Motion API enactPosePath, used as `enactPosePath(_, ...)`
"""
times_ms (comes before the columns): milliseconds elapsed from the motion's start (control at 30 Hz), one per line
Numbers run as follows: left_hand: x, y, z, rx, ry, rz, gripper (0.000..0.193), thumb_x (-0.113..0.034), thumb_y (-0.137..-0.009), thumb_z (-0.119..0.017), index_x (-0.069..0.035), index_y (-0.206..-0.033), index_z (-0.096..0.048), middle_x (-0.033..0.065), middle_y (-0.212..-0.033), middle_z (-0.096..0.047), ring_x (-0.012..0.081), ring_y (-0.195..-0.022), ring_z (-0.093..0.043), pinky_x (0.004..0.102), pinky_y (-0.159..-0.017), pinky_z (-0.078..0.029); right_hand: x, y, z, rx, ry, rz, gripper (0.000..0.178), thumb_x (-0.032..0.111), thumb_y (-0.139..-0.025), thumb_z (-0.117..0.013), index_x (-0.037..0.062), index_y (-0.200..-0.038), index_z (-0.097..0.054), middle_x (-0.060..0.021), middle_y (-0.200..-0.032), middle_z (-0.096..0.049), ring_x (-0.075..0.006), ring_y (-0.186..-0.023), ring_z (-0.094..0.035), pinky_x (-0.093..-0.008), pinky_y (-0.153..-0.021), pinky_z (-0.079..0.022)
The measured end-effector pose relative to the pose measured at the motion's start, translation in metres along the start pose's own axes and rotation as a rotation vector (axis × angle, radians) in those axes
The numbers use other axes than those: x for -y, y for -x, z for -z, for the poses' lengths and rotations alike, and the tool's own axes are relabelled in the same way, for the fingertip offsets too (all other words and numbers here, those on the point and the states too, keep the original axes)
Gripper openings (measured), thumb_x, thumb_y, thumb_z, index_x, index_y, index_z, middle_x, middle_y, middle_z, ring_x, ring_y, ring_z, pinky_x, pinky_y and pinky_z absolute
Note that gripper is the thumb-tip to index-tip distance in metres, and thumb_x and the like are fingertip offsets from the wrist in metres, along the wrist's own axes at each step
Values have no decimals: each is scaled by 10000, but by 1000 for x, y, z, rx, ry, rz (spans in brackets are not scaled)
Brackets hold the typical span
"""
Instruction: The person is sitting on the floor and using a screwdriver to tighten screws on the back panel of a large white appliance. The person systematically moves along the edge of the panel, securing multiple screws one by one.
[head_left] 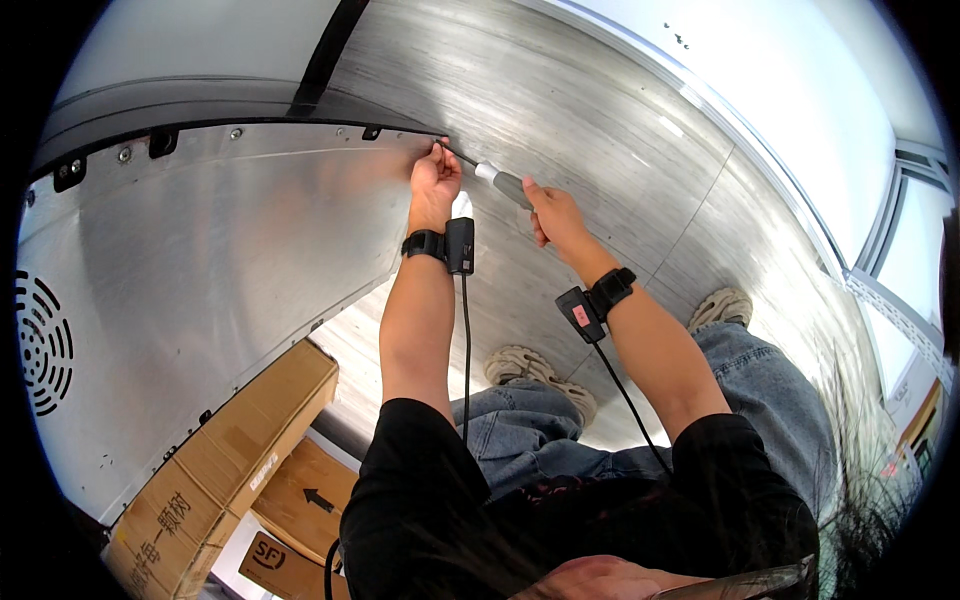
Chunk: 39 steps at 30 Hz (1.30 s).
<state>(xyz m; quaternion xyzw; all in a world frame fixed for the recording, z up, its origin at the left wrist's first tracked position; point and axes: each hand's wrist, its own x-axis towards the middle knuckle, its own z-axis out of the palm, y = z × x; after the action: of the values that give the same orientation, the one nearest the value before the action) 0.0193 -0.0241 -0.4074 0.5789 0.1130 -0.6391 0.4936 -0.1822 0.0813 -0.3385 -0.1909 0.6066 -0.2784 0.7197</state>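
A large silver metal panel (pixel 225 235) with a dark edge, screws and a round slotted vent fills the left side. My left hand (pixel 436 180) is at its far right corner, fingers bent together in a pinch. What those fingers hold, if anything, is too small to make out. A screwdriver (pixel 513 188) with a grey handle and white collar slants from the right toward that corner. Its handle end is in my right hand (pixel 558 216), with the fingers wrapped round it. The dark shaft reaches the left fingertips, and the tip is hidden there.
Brown cardboard boxes (pixel 215 460) stand below the panel at the lower left. Black wrist devices (pixel 460 246) trail cables along both forearms. Grey wood-look floor (pixel 600 120) lies beyond my hands. A pale wall with a metal-framed edge (pixel 780 170) runs along the right.
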Motion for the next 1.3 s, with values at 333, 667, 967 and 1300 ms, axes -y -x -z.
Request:
enactPosePath(333, 4, -6, 16, 109, 32, -62, 163, -131, -938, -478, -22, -982, -589, 47, -877, -620, 117, -673, -543, 221, -592, -486, -4, 8, 13, 62, 18, 7, 465, 476, -897, -498, 23, -794, -516, -21, -547, -442, -118, -420, -425, -282, -408, -385)
enactPosePath(667, 72, 47, -85, 232, -238, -104, 161, -103, -916, -520, -39, -1064, -533, 37, -911, -617, 99, -685, -535, 214, -628, -482, 10, 37, 99, -3, -93, 56, 391, 362, -890, -558, 17, -1071, -524, -47, -678, -549, -114, -547, -528, -270, -508, -457)
enactPosePath(967, 116, 95, -226, 556, -792, -464, 219, -81, -870, -583, 13, -1066, -559, 82, -949, -618, 106, -740, -555, 235, -646, -475, 19, 64, 171, -301, -287, 439, 229, 223, -880, -597, 61, -1032, -541, -32, -678, -551, -93, -540, -484, -240, -496, -388)
enactPosePath(1300, 144, 67, -298, 566, -1499, -1379, 183, -107, -766, -667, -84, -946, -682, 80, -812, -618, 224, -740, -593, 336, -674, -476, 4, 93, 209, -417, -373, 503, 201, 205, -887, -583, 70, -1032, -549, -20, -667, -549, -78, -545, -476, -227, -497, -387)
